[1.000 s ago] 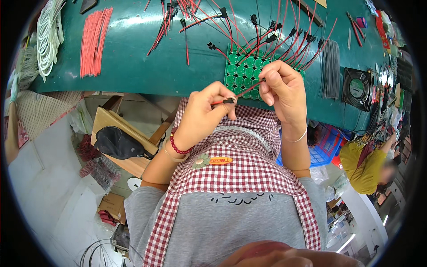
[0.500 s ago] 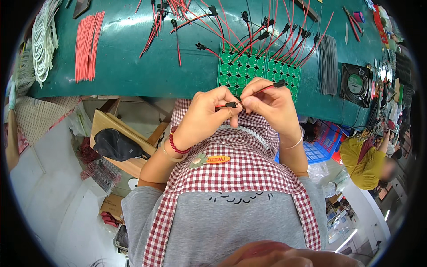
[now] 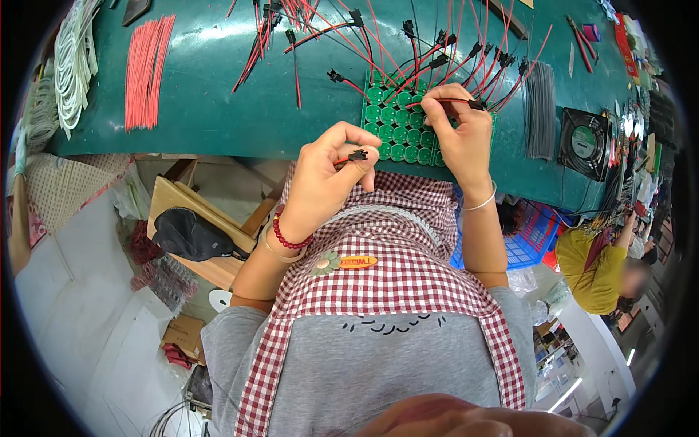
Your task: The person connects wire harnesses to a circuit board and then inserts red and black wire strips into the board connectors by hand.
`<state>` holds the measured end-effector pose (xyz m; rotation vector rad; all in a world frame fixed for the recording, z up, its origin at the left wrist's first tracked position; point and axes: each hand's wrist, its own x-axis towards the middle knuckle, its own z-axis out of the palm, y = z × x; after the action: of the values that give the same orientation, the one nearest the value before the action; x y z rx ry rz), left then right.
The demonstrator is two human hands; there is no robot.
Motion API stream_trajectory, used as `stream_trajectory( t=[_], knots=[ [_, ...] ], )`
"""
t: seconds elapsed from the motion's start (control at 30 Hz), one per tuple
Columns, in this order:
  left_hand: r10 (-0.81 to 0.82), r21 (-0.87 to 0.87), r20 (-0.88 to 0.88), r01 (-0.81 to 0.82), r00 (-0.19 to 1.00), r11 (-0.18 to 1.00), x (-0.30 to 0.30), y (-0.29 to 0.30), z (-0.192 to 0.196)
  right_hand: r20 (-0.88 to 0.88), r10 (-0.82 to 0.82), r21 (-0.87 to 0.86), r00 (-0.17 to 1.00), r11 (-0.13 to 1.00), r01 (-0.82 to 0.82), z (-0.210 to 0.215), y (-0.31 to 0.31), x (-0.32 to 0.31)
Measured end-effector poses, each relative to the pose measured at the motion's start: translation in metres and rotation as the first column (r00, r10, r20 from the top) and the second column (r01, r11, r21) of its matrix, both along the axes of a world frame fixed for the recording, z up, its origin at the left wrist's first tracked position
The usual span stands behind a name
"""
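Note:
Pinched in my left hand (image 3: 326,166) is a short wire lead with a black plug (image 3: 357,155), held in front of the table edge. My right hand (image 3: 466,140) is over the green circuit board panel (image 3: 394,134), fingers closed on a red-and-black connector lead (image 3: 453,100) whose black plug (image 3: 477,105) points right. Round green discs cover the panel in rows, and my right hand hides part of it. Several red and black leads with black plugs (image 3: 438,61) stand up from the panel's far part.
Red wires (image 3: 148,73) lie bundled at the left, near white looped cord (image 3: 73,69). Right of the panel are dark grey wires (image 3: 539,109), a black fan (image 3: 585,143) and red-handled pliers (image 3: 580,45). Loose leads (image 3: 297,79) lie farther back. A blue basket (image 3: 528,237) sits below the table.
My hands were together at the table edge and are now apart. The right hand has moved up and right over the panel with its lead; the left has shifted slightly left and down.

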<state>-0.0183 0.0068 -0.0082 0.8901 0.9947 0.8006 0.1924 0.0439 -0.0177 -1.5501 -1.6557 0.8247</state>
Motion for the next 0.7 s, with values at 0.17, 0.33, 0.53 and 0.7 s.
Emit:
stream_trajectory(
  t=[0.17, 0.33, 0.53, 0.7],
  knots=[
    [-0.008, -0.005, -0.006, 0.008, 1.0, 1.0, 0.0014, -0.0005, 0.0006, 0.063, 0.028, 0.136, 0.998, 0.99, -0.037, -0.0029, 0.0001, -0.0042],
    [0.001, -0.002, -0.004, -0.001, 1.0, 1.0, 0.0013, -0.0004, -0.0009, 0.072, 0.071, 0.253, 0.995, 0.963, -0.087, -0.0053, -0.0005, -0.0054],
    [0.012, 0.009, 0.012, -0.013, 1.0, 1.0, 0.002, -0.0007, -0.0032, 0.095, 0.076, 0.303, 0.993, 0.948, -0.102, -0.0072, 0.0006, -0.0043],
    [0.008, 0.008, 0.003, -0.008, 1.0, 1.0, 0.0018, -0.0009, -0.0015, 0.143, 0.108, 0.348, 0.984, 0.925, -0.153, -0.0064, -0.0006, -0.0046]
  ],
)
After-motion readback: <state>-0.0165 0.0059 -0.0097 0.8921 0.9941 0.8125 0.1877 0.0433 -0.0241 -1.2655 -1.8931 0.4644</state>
